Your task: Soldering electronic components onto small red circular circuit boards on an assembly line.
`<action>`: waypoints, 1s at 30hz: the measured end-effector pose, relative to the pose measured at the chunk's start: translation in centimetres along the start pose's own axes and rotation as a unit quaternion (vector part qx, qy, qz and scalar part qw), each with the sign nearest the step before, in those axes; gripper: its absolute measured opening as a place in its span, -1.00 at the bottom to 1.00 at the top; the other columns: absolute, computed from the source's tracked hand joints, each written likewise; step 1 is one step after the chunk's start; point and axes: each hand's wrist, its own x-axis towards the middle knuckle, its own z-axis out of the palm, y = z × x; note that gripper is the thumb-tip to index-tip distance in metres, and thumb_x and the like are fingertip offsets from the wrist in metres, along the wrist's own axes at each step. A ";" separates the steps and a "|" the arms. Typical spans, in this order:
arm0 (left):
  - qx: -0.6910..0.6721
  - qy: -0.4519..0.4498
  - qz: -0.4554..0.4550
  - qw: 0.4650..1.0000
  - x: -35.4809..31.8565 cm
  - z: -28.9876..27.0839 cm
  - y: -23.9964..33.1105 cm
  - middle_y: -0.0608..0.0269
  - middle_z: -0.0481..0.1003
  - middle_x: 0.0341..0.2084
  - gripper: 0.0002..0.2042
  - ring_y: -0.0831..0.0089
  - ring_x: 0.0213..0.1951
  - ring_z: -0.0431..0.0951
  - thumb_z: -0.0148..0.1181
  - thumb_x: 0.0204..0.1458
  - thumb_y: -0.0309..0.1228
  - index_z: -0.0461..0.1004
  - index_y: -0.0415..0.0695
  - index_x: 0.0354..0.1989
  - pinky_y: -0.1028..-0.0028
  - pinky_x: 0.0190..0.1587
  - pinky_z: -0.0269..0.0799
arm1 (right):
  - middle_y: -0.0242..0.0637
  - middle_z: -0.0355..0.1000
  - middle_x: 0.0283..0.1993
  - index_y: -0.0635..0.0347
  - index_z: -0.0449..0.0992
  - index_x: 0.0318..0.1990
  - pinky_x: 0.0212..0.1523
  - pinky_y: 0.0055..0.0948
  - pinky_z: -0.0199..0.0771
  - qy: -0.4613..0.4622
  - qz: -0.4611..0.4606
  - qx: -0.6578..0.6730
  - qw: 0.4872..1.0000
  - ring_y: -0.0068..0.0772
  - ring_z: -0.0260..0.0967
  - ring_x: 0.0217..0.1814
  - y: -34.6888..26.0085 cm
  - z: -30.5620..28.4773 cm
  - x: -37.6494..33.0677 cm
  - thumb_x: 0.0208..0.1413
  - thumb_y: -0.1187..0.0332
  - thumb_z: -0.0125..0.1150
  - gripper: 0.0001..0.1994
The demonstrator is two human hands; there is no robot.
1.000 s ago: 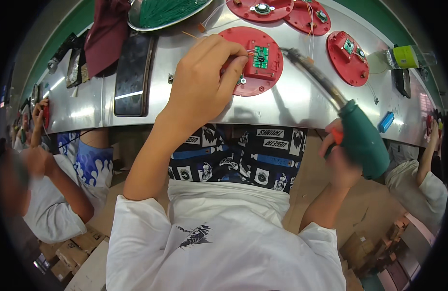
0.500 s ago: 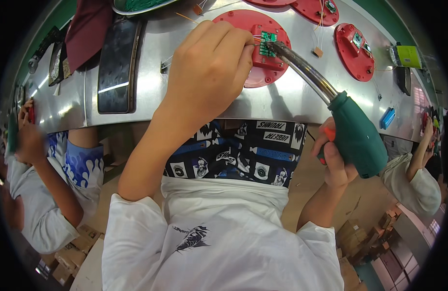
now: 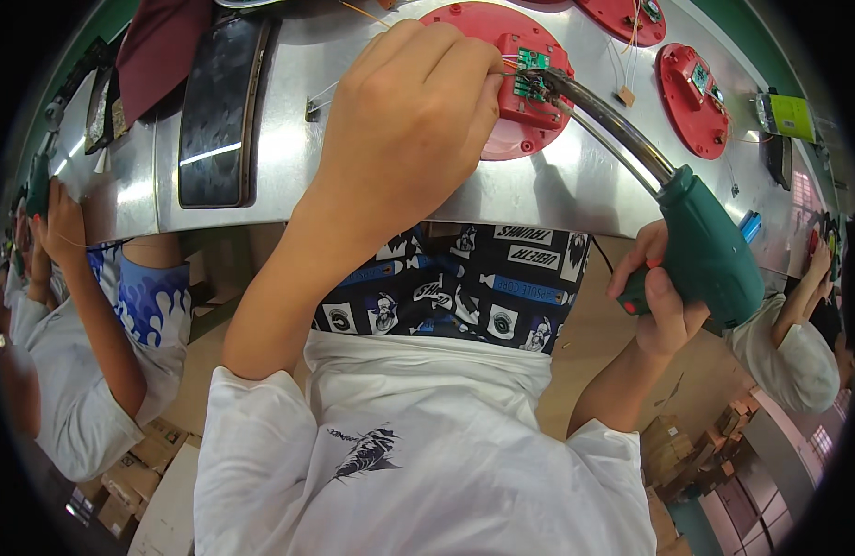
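Note:
My left hand [image 3: 404,130] is closed in a pinch on thin wires [image 3: 509,63] at the edge of a small green circuit board [image 3: 531,57]. The board sits in the raised block of a round red plastic housing [image 3: 515,139] lying on the metal table. My right hand [image 3: 664,301] grips the handle of a green soldering gun [image 3: 715,246], fingers around its red-buttoned trigger. From the gun, a long metal barrel slants up to the left, its dark tip over the board near the wire ends. The tip hides the exact contact.
A black phone [image 3: 219,120] lies at left by a maroon cloth [image 3: 163,60]. More red housings, one at the right [image 3: 691,97], rest on the metal table [image 3: 293,176]. A green-yellow packet [image 3: 784,116] is beyond. Co-workers sit on both sides.
The view has shifted slightly. The soldering gun and my right hand appear a little farther right, and a thin rod beside the barrel now shows. My left hand keeps its pinch at the board.

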 end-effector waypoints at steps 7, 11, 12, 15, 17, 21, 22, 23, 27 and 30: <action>-0.016 0.001 -0.008 1.000 0.0 0.0 0.1 0.13 0.52 -0.46 -0.92 0.19 -0.40 0.50 0.27 -0.02 -0.57 0.52 -0.23 -0.35 0.33 -0.34 0.40 | 0.19 0.39 -0.17 0.66 0.26 0.01 -0.74 -0.53 0.35 0.046 -0.095 -0.053 0.993 -0.34 0.41 -0.67 -0.1 -0.5 0.2 0.14 0.23 0.12 -0.48; -0.016 0.000 -0.012 1.000 0.1 -0.1 0.1 0.13 0.52 -0.45 -0.92 0.20 -0.40 0.50 0.27 -0.02 -0.57 0.53 -0.23 -0.35 0.33 -0.35 0.41 | 0.20 0.40 -0.16 0.65 0.24 0.05 -0.73 -0.52 0.37 0.046 -0.098 -0.050 0.993 -0.33 0.41 -0.67 0.6 -0.3 -0.1 0.16 0.21 0.12 -0.45; -0.020 -0.002 -0.014 1.000 0.1 -0.2 0.1 0.13 0.52 -0.45 -0.92 0.19 -0.40 0.50 0.27 -0.02 -0.57 0.53 -0.23 -0.34 0.33 -0.34 0.41 | 0.19 0.40 -0.16 0.65 0.22 0.08 -0.72 -0.52 0.38 0.051 -0.093 -0.047 0.993 -0.33 0.41 -0.67 0.7 -0.1 -0.3 0.16 0.21 0.12 -0.43; -0.023 -0.002 -0.013 1.000 0.2 -0.1 0.1 0.12 0.52 -0.45 -0.92 0.19 -0.40 0.50 0.27 -0.02 -0.57 0.53 -0.23 -0.35 0.33 -0.34 0.41 | 0.19 0.41 -0.13 0.60 0.22 0.15 -0.65 -0.47 0.42 0.060 -0.064 -0.018 0.996 -0.31 0.43 -0.62 0.7 -0.3 -1.0 0.12 0.22 0.20 -0.39; -0.023 -0.001 -0.010 1.000 0.2 -0.1 0.2 0.12 0.52 -0.44 -0.92 0.19 -0.39 0.51 0.27 -0.02 -0.57 0.52 -0.23 -0.35 0.34 -0.34 0.41 | 0.18 0.43 -0.10 0.55 0.24 0.20 -0.59 -0.44 0.44 0.065 -0.040 0.010 0.997 -0.29 0.44 -0.58 0.7 -0.3 -1.1 0.08 0.24 0.28 -0.36; -0.016 0.025 0.005 1.000 0.3 -0.3 0.1 0.13 0.53 -0.42 -0.91 0.20 -0.36 0.52 0.27 -0.03 -0.58 0.54 -0.24 -0.33 0.35 -0.30 0.44 | 0.20 0.41 -0.15 0.63 0.19 0.14 -0.71 -0.51 0.37 0.059 -0.074 -0.033 0.995 -0.32 0.41 -0.66 0.8 0.1 -1.0 0.15 0.23 0.15 -0.40; -0.011 0.055 0.020 0.998 0.4 -0.3 0.1 0.13 0.53 -0.40 -0.90 0.21 -0.35 0.52 0.27 -0.02 -0.59 0.54 -0.24 -0.32 0.35 -0.29 0.45 | 0.20 0.41 -0.15 0.63 0.19 0.14 -0.70 -0.51 0.37 0.054 -0.075 -0.029 0.995 -0.32 0.41 -0.66 0.8 0.1 -1.0 0.14 0.23 0.16 -0.40; -0.012 0.056 0.021 0.998 0.4 -0.3 0.0 0.13 0.53 -0.40 -0.90 0.21 -0.35 0.52 0.27 -0.02 -0.59 0.54 -0.24 -0.32 0.35 -0.29 0.45 | 0.20 0.41 -0.15 0.63 0.19 0.14 -0.70 -0.51 0.37 0.055 -0.077 -0.030 0.995 -0.32 0.41 -0.66 0.9 0.1 -1.0 0.14 0.23 0.16 -0.40; -0.020 0.052 0.006 0.998 0.2 -0.3 0.3 0.13 0.54 -0.40 -0.91 0.22 -0.38 0.52 0.27 0.00 -0.59 0.54 -0.25 -0.30 0.37 -0.31 0.45 | 0.20 0.43 -0.14 0.60 0.22 0.15 -0.68 -0.53 0.34 0.060 -0.070 -0.022 0.995 -0.34 0.41 -0.66 1.3 0.0 -1.2 0.12 0.25 0.18 -0.41; -0.022 0.024 -0.018 0.999 0.2 -0.3 0.4 0.12 0.53 -0.41 -0.91 0.21 -0.41 0.53 0.26 0.02 -0.59 0.54 -0.25 -0.30 0.36 -0.34 0.45 | 0.18 0.43 -0.14 0.58 0.26 0.15 -0.66 -0.54 0.33 0.049 -0.068 -0.024 0.996 -0.34 0.41 -0.66 1.1 0.1 -1.0 0.11 0.26 0.19 -0.43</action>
